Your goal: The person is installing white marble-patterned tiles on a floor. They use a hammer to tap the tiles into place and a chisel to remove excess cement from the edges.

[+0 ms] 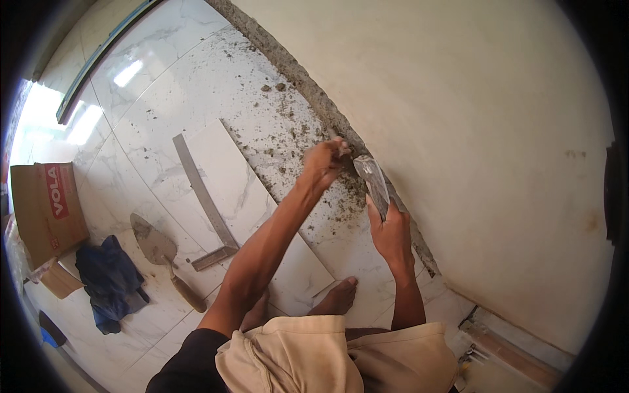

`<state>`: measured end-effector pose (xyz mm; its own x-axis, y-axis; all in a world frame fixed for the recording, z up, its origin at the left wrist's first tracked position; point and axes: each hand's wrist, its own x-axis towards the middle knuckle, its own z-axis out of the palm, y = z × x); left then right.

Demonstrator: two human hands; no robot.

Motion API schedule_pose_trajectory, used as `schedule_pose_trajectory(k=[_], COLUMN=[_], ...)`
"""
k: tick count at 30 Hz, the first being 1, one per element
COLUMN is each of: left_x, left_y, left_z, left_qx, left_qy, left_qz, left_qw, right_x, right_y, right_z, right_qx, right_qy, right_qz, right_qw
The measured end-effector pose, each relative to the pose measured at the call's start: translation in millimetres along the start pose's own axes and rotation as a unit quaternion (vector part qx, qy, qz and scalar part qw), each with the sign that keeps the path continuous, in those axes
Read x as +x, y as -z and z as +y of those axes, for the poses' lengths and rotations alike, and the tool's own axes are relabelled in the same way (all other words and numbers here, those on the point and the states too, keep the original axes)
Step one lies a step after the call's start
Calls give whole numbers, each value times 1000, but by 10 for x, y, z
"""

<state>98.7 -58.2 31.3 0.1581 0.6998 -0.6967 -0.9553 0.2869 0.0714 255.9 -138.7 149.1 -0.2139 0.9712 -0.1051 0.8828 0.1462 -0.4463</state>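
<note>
Tiled floor [111, 157], cream wall [498, 131]: plastic packet [372, 180] by the rough edge [288, 72]

The right hand [392, 236] grips the lower end of the packet, thumb and fingers closed on it, beside the wall's base. The left hand [322, 160] is near the packet's top, fingers curled; whether they hold anything, I cannot tell. Grey crumbs [278, 131] lie around both. Farther left, a loose tile [226, 157] lies with a metal square [203, 190] along it, then a trowel [155, 241], blue rag [111, 281] and cardboard box [39, 226].
</note>
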Motion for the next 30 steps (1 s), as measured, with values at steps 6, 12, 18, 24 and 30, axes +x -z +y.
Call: schedule_pose_trajectory(k=[6, 12, 18, 24, 30], left_x=[-285, -177, 5, 36, 64], left_y=[340, 158, 94, 87, -91], left_z=[620, 372, 295, 408, 417], left_qx=[169, 169, 81, 37, 1], left_qy=[-59, 16, -4, 39, 51], left_qz=[-78, -83, -100, -152, -67], left_qw=[981, 982, 992, 987, 996], right_x=[-321, -279, -168, -43, 91], right_y=[27, -67, -41, -104, -271], right_z=[145, 87, -35, -79, -154], right_qx=[58, 82, 90, 92, 31], right_qy=[-67, -58, -4, 23, 99], right_qz=[-29, -34, -22, -17, 24], right_qw=[996, 994, 996, 995, 994])
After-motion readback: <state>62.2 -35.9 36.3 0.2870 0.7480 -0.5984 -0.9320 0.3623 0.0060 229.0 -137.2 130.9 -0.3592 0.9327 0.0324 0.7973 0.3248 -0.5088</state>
